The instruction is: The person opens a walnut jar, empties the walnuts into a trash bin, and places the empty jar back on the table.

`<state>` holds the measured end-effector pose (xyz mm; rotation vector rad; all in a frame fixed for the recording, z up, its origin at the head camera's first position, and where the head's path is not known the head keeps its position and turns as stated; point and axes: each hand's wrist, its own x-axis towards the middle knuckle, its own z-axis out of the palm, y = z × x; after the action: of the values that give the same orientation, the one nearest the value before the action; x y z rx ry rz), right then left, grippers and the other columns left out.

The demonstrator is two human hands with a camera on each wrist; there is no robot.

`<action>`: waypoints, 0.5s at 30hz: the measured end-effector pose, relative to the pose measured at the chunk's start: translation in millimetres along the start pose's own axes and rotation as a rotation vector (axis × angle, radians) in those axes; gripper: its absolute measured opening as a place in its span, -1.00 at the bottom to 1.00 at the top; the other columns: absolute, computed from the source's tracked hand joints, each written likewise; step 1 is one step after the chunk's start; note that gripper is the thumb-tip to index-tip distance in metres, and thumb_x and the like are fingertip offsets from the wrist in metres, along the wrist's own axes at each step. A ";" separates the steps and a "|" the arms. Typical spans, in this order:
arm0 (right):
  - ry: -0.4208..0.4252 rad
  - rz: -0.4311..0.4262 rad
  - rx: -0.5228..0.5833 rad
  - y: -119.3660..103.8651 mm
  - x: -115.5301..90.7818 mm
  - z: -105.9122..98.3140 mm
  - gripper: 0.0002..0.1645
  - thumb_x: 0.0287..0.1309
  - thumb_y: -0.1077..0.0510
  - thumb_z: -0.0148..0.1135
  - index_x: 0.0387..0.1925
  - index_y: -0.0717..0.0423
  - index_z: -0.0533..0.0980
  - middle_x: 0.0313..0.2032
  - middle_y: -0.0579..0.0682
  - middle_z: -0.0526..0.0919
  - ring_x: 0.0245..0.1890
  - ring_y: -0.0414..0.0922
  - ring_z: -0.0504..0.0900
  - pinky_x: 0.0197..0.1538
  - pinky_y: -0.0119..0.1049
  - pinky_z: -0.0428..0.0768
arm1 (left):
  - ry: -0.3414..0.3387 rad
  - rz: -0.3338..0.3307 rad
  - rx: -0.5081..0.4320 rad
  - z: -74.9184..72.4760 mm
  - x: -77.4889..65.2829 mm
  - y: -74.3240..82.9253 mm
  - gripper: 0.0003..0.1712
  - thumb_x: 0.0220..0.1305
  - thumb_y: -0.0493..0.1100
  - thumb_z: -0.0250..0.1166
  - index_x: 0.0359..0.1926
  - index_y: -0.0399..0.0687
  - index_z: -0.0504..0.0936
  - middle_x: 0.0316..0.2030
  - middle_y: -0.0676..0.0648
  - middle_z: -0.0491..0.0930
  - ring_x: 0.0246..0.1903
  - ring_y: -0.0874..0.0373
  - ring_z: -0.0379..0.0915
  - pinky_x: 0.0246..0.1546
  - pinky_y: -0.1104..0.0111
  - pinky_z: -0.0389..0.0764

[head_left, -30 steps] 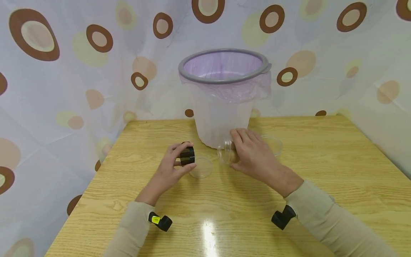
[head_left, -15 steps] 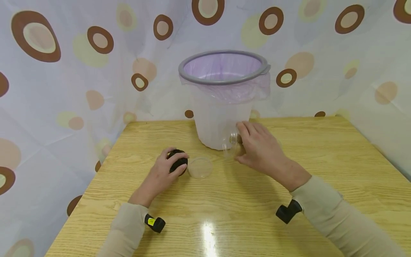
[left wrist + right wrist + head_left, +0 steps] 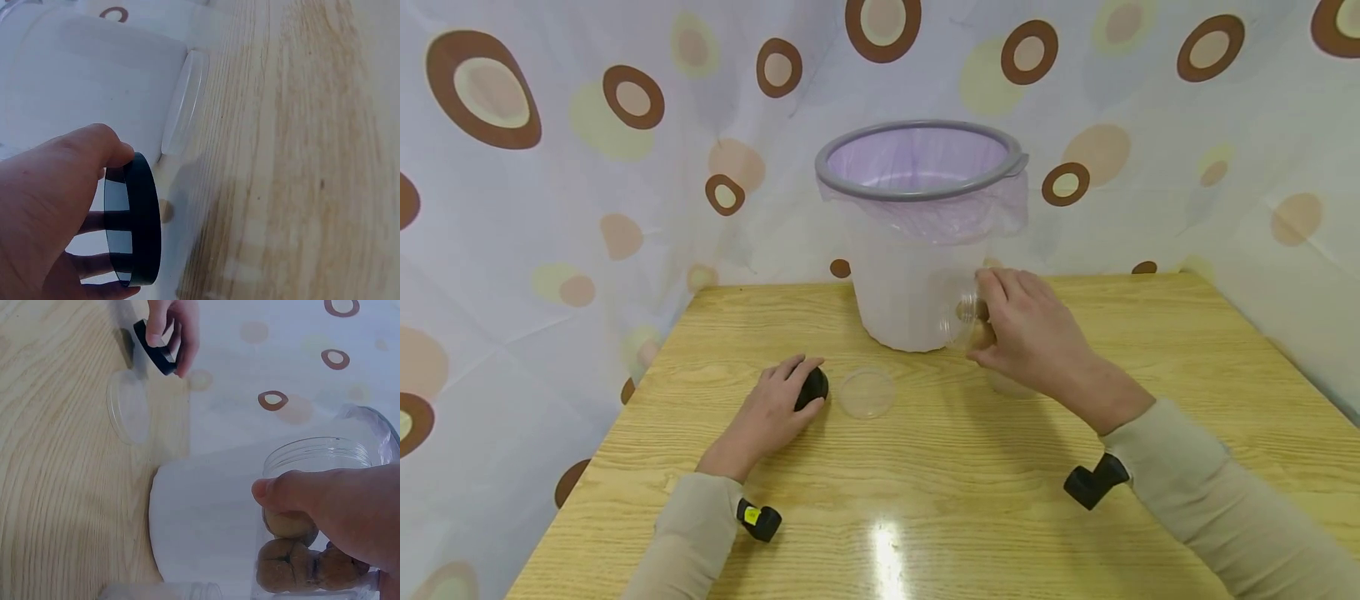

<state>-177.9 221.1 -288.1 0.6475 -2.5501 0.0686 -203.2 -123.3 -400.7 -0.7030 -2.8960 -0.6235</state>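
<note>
My left hand [image 3: 767, 414] holds a round black lid [image 3: 813, 389] low over the table at left; in the left wrist view the thumb and fingers grip the lid's edge [image 3: 144, 222]. My right hand [image 3: 1033, 333] grips a clear screw-neck jar [image 3: 958, 321] raised in front of the bin. Several brown, lumpy round pieces [image 3: 287, 565] sit inside that jar, seen in the right wrist view. Its threaded mouth [image 3: 319, 450] has no lid on it. Between the hands a clear flat disc [image 3: 867, 392] lies on the table.
A white bin [image 3: 898, 283] with a grey rim and purple liner stands at the back middle. Another clear container [image 3: 1011, 385] is on the table, partly hidden below my right hand. Patterned cloth [image 3: 647, 183] hangs behind the wooden table [image 3: 850, 492].
My left hand has moved left and down with the black lid, which has turned over. My right hand has carried the jar to the right, upward and away from the lid.
</note>
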 end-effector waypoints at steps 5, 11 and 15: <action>0.007 0.007 -0.005 9.2 -1.6 -1.3 0.19 -0.35 0.01 0.68 0.26 0.48 0.27 0.09 0.39 0.53 0.14 0.26 0.49 0.34 0.07 0.37 | -0.036 -0.019 -0.007 0.0 0.2 -1.5 -0.34 0.42 0.00 0.20 0.46 0.03 0.27 0.43 -0.31 0.23 0.32 -0.38 0.24 0.24 -0.20 0.38; 0.011 0.001 -0.018 18.4 -3.4 -5.0 0.09 -0.33 0.02 0.65 0.19 0.47 0.31 0.04 0.36 0.54 0.12 0.25 0.51 0.33 0.07 0.37 | -0.097 -0.030 -0.020 0.7 -0.2 -4.0 -0.30 0.44 0.01 0.19 0.50 0.05 0.18 0.43 -0.36 0.18 0.33 -0.43 0.20 0.23 -0.23 0.37; 0.007 0.007 -0.024 23.0 -4.3 -8.7 0.06 -0.33 0.01 0.65 0.15 0.46 0.32 0.03 0.36 0.55 0.12 0.26 0.51 0.32 0.08 0.37 | -0.145 -0.050 -0.048 0.5 0.9 -5.7 -0.27 0.45 0.00 0.18 0.52 0.03 0.13 0.44 -0.40 0.13 0.36 -0.44 0.15 0.23 -0.26 0.35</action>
<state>-181.2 244.7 -280.9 0.6279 -2.5428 0.0427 -206.7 -127.3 -403.1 -0.7116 -3.0498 -0.6772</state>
